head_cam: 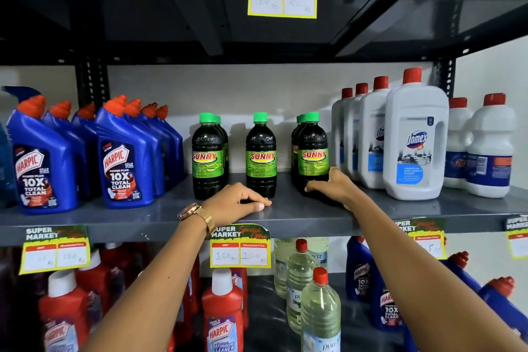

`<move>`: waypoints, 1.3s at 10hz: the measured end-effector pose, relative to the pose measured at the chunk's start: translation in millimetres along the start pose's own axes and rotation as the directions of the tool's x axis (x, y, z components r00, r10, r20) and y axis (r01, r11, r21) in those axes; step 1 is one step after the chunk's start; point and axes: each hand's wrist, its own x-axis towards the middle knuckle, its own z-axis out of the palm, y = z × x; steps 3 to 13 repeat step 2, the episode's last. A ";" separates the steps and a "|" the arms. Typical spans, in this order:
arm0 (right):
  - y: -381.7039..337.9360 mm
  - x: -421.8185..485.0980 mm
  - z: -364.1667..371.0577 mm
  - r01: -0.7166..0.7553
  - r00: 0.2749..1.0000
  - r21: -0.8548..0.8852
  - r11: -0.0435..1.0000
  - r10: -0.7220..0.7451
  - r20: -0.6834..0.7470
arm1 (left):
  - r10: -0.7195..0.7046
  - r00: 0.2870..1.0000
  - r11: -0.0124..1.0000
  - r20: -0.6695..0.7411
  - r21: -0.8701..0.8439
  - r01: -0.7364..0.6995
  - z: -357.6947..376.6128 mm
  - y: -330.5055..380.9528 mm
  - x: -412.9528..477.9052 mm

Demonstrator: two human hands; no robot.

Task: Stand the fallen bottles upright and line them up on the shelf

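Dark Sunny bottles with green caps stand upright on the grey middle shelf [285, 214]: a left bottle [207, 156] with another behind it, a single middle bottle [261, 155], and a right bottle [313, 156] with others behind. My right hand [333, 184] wraps the base of the right bottle, thumb at its front. My left hand [237, 203], with a gold watch on the wrist, rests on the shelf just in front of the middle bottle, fingers curled and holding nothing.
Blue Harpic bottles [120, 157] crowd the shelf's left side. White Domex bottles [414, 140] stand at the right. Price tags [240, 247] hang from the shelf edge. Red Harpic bottles [223, 311] and clear bottles [320, 311] fill the shelf below.
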 end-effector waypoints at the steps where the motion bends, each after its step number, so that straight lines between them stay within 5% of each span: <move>1: -2.5 -5.0 1.3 0.002 1.000 -0.006 1.000 -0.002 0.009 | -0.007 1.000 1.000 0.016 -0.018 0.007 -1.5 -0.4 -2.0; 13: -9.7 -8.1 0.0 -0.023 1.000 -0.026 0.999 0.023 0.016 | -0.034 0.999 0.998 -0.009 -0.050 0.034 -3.3 3.5 -0.9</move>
